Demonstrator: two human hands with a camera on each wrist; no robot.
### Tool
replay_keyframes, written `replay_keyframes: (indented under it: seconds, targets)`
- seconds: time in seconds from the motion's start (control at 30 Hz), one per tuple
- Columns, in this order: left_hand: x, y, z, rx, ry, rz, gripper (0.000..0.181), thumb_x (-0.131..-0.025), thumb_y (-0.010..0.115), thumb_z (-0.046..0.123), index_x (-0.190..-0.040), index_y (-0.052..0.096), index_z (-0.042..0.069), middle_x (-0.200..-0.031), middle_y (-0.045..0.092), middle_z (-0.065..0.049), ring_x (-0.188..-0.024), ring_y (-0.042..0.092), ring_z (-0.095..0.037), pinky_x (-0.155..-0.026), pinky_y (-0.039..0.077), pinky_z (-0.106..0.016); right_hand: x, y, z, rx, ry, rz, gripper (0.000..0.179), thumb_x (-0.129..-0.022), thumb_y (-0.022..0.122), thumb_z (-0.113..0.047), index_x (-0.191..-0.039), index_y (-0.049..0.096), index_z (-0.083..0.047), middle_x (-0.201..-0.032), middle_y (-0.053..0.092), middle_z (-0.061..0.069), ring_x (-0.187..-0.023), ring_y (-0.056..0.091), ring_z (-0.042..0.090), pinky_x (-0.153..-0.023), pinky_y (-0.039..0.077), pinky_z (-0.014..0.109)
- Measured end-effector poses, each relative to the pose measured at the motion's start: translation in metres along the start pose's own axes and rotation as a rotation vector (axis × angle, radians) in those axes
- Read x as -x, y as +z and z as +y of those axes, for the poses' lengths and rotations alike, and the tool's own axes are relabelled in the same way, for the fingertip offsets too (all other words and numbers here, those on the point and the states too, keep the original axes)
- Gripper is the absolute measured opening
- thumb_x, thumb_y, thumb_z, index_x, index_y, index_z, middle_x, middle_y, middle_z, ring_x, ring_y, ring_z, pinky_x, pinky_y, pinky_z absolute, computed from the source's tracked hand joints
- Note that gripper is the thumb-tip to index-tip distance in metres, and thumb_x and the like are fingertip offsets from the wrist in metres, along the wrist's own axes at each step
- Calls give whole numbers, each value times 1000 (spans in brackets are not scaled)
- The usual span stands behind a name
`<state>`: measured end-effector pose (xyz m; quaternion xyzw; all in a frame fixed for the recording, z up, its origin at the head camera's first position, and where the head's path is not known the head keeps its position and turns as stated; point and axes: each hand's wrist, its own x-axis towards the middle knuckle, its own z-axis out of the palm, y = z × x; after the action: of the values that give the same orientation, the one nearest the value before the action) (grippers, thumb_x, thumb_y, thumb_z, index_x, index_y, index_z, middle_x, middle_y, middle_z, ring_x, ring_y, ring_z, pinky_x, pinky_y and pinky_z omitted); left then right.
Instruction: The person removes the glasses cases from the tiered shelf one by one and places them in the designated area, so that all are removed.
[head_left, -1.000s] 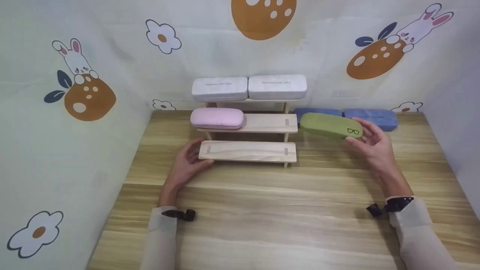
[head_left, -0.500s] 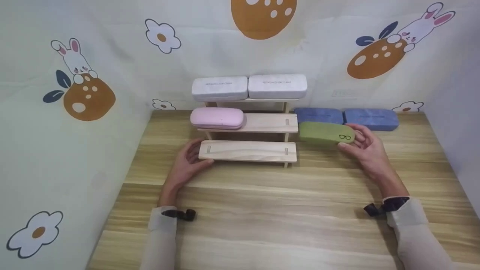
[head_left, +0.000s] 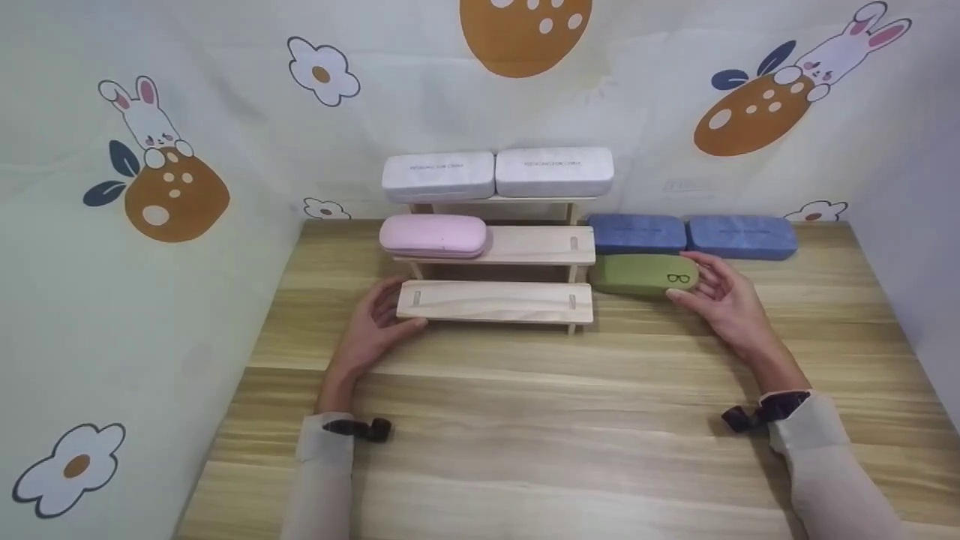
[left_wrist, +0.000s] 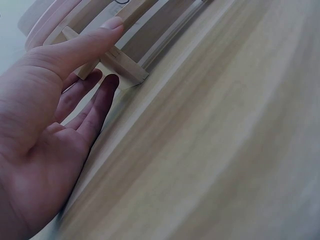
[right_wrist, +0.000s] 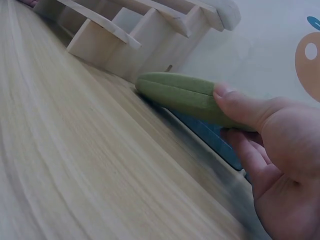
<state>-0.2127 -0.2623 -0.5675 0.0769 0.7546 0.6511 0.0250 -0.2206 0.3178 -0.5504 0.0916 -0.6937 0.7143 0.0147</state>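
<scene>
At three o'clock from the shelf [head_left: 495,301], the right hand [head_left: 727,307] pinches the green case [head_left: 637,271], probably for placing; release needs table [head_left: 555,427] contact, unclear here. Left hand [head_left: 369,330] clasps shelf.

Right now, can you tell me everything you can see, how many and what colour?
table: 1, brown, filling the foreground
walls: 3, pale, back and both sides
printed rabbits: 2, white, left and back walls
printed fruits: 3, orange-brown, same walls
printed flowers: 4, white, same walls
wooden stand: 1, pale, on the table
white cases: 2, whitish, on the stand's top
pink case: 1, pink, left on the middle step
blue cases: 2, blue, right of the stand
green case: 1, green, held before the blue cases
wrist cameras: 2, black, one per wrist
sleeves: 2, beige, along the forearms
left hand: 1, round the stand's left end
right hand: 1, gripping the green case
</scene>
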Motion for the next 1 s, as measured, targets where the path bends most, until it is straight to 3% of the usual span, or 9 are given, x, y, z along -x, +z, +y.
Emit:
replay_keyframes:
  seconds: [0.13, 0.37, 0.67, 1.0]
  targets:
    - [0, 0, 0, -10, 6, 4, 83, -82, 97, 17, -154, 55, 17, -151, 65, -9, -141, 62, -25, -116, 55, -28, 0, -2, 0, 95, 32, 40, 69, -92, 83, 4, -155, 53, 4, -144, 70, 3, -123, 72, 4, -102, 60, 18]
    - [1, 0, 1, -12, 2, 12, 82, -82, 98, 18, -153, 56, 18, -151, 65, -8, -142, 62, -25, -117, 54, -27, -1, -3, 2, 393, 12, 57, 71, -93, 86, -9, -156, 55, -3, -150, 60, 22, -116, 67, -5, -98, 56, 8]
    - [1, 0, 1, -48, -24, 19, 84, -81, 98, 23, -154, 55, 20, -154, 63, -6, -143, 60, -25, -121, 51, -33, -3, -3, 3, 541, -62, 25, 67, -96, 84, -9, -156, 55, -1, -144, 64, 28, -107, 66, -6, -93, 55, 4]
    - [1, 0, 2, -40, -6, 14, 84, -82, 97, 19, -155, 55, 19, -156, 61, -8, -145, 59, -26, -122, 51, -32, -4, 0, 5, 656, -100, 53, 65, -100, 80, -16, -157, 53, 0, -150, 61, 27, -121, 58, 0, -101, 45, 0]
